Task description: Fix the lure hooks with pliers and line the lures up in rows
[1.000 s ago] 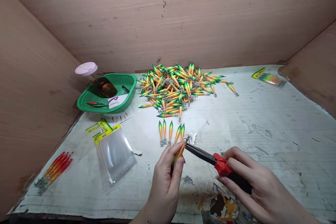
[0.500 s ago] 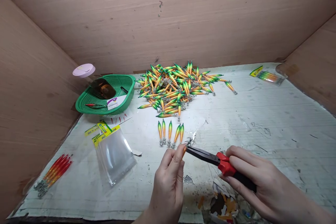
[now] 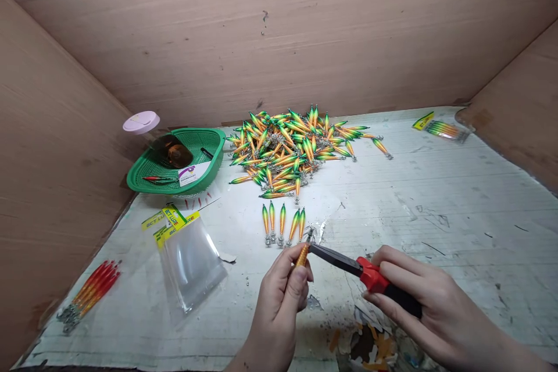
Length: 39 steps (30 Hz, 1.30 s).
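Observation:
My left hand (image 3: 283, 296) pinches an orange fishing lure (image 3: 301, 257) between thumb and fingers, its hooked end pointing up and away from me. In my right hand (image 3: 418, 296) is a pair of pliers (image 3: 368, 274) with red and black handles. The dark plier jaws reach left to the lure just below its hooks; whether they grip it I cannot tell. Beyond my left hand, several green and orange lures (image 3: 282, 222) lie in a short row, hooks towards me. A large pile of like lures (image 3: 283, 151) spreads behind them.
At the left stands a green basket (image 3: 135, 183) holding a lidded cup (image 3: 142, 122). Clear plastic packets (image 3: 196, 261) lie in front of it, with red and yellow lures (image 3: 91, 290) farther left. A filled lure packet (image 3: 442, 128) lies at the back right. Wooden walls surround the table.
My left hand has turned, so more of the lure's orange body shows and its hooks point more upright. The pliers have shifted slightly left, their tips now lower against the lure.

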Each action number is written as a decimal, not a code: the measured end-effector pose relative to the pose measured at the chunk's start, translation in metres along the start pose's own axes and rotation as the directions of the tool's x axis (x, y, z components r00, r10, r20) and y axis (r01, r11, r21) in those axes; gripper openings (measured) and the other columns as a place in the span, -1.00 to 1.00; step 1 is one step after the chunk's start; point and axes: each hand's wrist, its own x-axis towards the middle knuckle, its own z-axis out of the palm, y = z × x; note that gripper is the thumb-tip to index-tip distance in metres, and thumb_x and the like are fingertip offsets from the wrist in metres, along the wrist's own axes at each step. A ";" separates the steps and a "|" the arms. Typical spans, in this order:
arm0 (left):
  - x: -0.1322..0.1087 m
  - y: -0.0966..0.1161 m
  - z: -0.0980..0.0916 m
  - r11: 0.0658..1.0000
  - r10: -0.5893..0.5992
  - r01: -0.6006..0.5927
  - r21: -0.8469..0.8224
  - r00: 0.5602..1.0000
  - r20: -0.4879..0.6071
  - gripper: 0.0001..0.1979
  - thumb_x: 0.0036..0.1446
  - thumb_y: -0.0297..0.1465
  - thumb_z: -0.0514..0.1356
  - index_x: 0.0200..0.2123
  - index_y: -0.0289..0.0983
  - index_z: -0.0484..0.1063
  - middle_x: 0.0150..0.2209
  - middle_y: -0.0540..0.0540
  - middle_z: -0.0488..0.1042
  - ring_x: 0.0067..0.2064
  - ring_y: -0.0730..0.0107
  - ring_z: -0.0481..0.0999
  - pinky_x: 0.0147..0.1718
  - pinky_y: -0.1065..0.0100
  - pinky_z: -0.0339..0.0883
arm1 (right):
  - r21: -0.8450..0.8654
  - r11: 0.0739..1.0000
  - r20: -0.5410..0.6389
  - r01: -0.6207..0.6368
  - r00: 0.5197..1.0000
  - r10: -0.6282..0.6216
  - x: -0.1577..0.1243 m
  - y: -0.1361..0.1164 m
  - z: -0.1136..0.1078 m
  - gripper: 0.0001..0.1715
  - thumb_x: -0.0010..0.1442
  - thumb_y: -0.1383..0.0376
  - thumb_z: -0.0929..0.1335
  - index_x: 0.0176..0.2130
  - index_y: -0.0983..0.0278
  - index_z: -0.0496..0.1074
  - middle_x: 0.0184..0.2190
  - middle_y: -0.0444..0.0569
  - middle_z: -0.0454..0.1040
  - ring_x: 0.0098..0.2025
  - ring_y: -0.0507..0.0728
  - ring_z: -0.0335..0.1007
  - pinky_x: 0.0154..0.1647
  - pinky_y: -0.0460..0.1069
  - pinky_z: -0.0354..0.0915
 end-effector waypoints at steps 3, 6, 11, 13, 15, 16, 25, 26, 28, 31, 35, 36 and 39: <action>0.003 0.004 -0.001 0.991 -0.041 0.046 -0.129 0.998 0.040 -0.50 0.17 -0.02 0.27 0.07 -0.17 0.47 -0.36 0.03 0.24 -0.53 0.65 0.05 -0.55 0.44 -0.09 | 0.044 0.998 0.022 -0.038 0.999 0.037 -0.004 0.003 0.001 -0.81 0.36 0.31 0.27 -0.31 0.23 0.41 -0.44 -0.04 0.43 -0.44 0.06 0.42 -0.46 -0.10 0.35; 0.006 0.005 -0.002 0.980 -0.053 0.059 -0.188 0.998 0.038 -0.56 0.17 -0.08 0.30 0.04 -0.17 0.48 -0.35 0.03 0.27 -0.53 0.66 0.08 -0.56 0.45 -0.09 | 0.057 0.995 -0.002 -0.088 0.996 0.088 -0.008 0.007 0.000 -0.78 0.37 0.29 0.27 -0.33 0.22 0.40 -0.47 -0.08 0.40 -0.46 0.05 0.40 -0.46 -0.11 0.34; 0.005 -0.002 0.003 0.971 -0.074 0.084 -0.226 0.996 0.054 -0.58 0.16 -0.09 0.32 -0.01 -0.19 0.49 -0.35 0.03 0.30 -0.53 0.64 0.11 -0.57 0.47 -0.03 | -0.001 0.991 -0.092 -0.132 0.987 0.132 -0.015 0.017 -0.004 -0.78 0.37 0.26 0.28 -0.34 0.20 0.41 -0.41 -0.08 0.41 -0.40 0.05 0.44 -0.40 -0.11 0.35; 0.005 -0.005 0.001 0.978 -0.067 0.075 -0.195 0.997 0.046 -0.60 0.18 -0.09 0.29 -0.02 -0.19 0.50 -0.33 0.01 0.32 -0.52 0.62 0.14 -0.55 0.47 0.05 | -0.057 0.981 -0.169 -0.187 0.970 0.175 -0.020 0.027 -0.006 -0.76 0.37 0.20 0.29 -0.35 0.19 0.40 -0.43 -0.10 0.40 -0.43 0.05 0.42 -0.42 -0.10 0.32; 0.010 -0.004 -0.013 0.997 -0.007 0.006 -0.072 1.000 -0.013 -0.64 0.25 -0.11 0.22 -0.01 -0.18 0.50 -0.29 -0.02 0.37 -0.47 0.55 0.24 -0.46 0.43 0.20 | -0.150 0.943 -0.283 -0.297 0.927 0.246 -0.030 0.044 -0.010 -0.65 0.35 0.05 0.28 -0.37 0.19 0.41 -0.46 -0.09 0.38 -0.48 0.07 0.40 -0.48 -0.07 0.29; 0.015 -0.001 -0.024 0.997 0.067 -0.064 0.047 0.996 -0.057 -0.68 0.27 -0.14 0.20 -0.02 -0.18 0.51 -0.27 -0.04 0.40 -0.41 0.48 0.32 -0.37 0.38 0.27 | -0.203 0.910 -0.334 -0.362 0.899 0.283 -0.036 0.054 -0.012 -0.56 0.34 -0.05 0.26 -0.38 0.18 0.41 -0.46 -0.08 0.38 -0.50 0.08 0.39 -0.50 -0.05 0.27; 0.101 0.010 -0.142 0.101 0.515 -0.444 0.890 0.789 0.335 -0.72 0.18 -0.59 0.14 -0.36 -0.16 0.61 -0.18 -0.14 0.58 -0.08 0.15 0.49 -0.10 0.12 0.42 | -0.449 0.692 -0.442 -0.565 0.814 0.378 -0.076 0.131 -0.016 -0.27 0.24 -0.25 0.08 -0.44 0.21 0.44 -0.43 0.10 0.36 -0.42 0.28 0.42 -0.39 0.14 0.33; 0.105 0.009 -0.143 0.100 0.499 -0.453 0.886 0.793 0.349 -0.70 0.17 -0.61 0.12 -0.35 -0.16 0.60 -0.17 -0.13 0.58 -0.09 0.19 0.51 -0.14 0.18 0.44 | -0.483 0.677 -0.425 -0.555 0.825 0.374 -0.076 0.133 -0.011 -0.31 0.26 -0.21 0.08 -0.44 0.20 0.42 -0.42 0.13 0.36 -0.41 0.31 0.42 -0.36 0.18 0.34; 0.110 0.009 -0.139 0.084 0.482 -0.455 0.887 0.797 0.364 -0.65 0.18 -0.64 0.05 -0.27 -0.18 0.59 -0.14 -0.13 0.58 -0.09 0.24 0.53 -0.14 0.22 0.46 | -0.557 0.635 -0.410 -0.535 0.842 0.350 -0.077 0.137 -0.001 -0.41 0.29 -0.12 0.09 -0.43 0.19 0.38 -0.39 0.17 0.36 -0.39 0.35 0.39 -0.34 0.22 0.34; 0.121 0.015 -0.125 0.079 0.472 -0.424 0.902 0.813 0.341 -0.68 0.22 -0.62 0.05 -0.16 -0.21 0.54 -0.11 -0.15 0.57 -0.04 0.23 0.52 -0.05 0.20 0.43 | -0.653 0.565 -0.410 -0.504 0.863 0.295 -0.082 0.147 0.011 -0.48 0.31 -0.05 0.10 -0.41 0.20 0.35 -0.37 0.18 0.35 -0.40 0.36 0.34 -0.37 0.22 0.35; 0.150 0.024 -0.109 0.109 0.442 -0.306 0.946 0.867 0.229 -0.86 0.16 -0.55 0.21 -0.25 -0.24 0.53 -0.18 -0.16 0.55 -0.06 0.12 0.50 -0.04 0.14 0.39 | -0.733 0.502 -0.373 -0.458 0.889 0.266 -0.093 0.166 0.019 -0.52 0.31 -0.01 0.16 -0.37 0.25 0.41 -0.34 0.20 0.35 -0.41 0.35 0.31 -0.41 0.20 0.33; 0.156 0.025 -0.107 0.122 0.431 -0.269 0.956 0.881 0.193 -0.90 0.13 -0.53 0.25 -0.29 -0.25 0.52 -0.22 -0.16 0.54 -0.08 0.10 0.49 -0.06 0.12 0.39 | -0.736 0.500 -0.367 -0.456 0.890 0.271 -0.095 0.169 0.020 -0.53 0.30 0.00 0.18 -0.36 0.26 0.42 -0.33 0.21 0.36 -0.40 0.35 0.30 -0.42 0.19 0.32; 0.169 0.026 -0.101 0.165 0.385 -0.195 0.967 0.915 0.119 -0.94 0.06 -0.46 0.33 -0.39 -0.25 0.49 -0.29 -0.14 0.50 -0.12 0.07 0.48 -0.13 0.14 0.38 | -0.662 0.551 -0.400 -0.507 0.862 0.312 -0.099 0.172 0.024 -0.55 0.29 0.00 0.21 -0.35 0.26 0.44 -0.27 0.26 0.36 -0.34 0.41 0.29 -0.41 0.22 0.29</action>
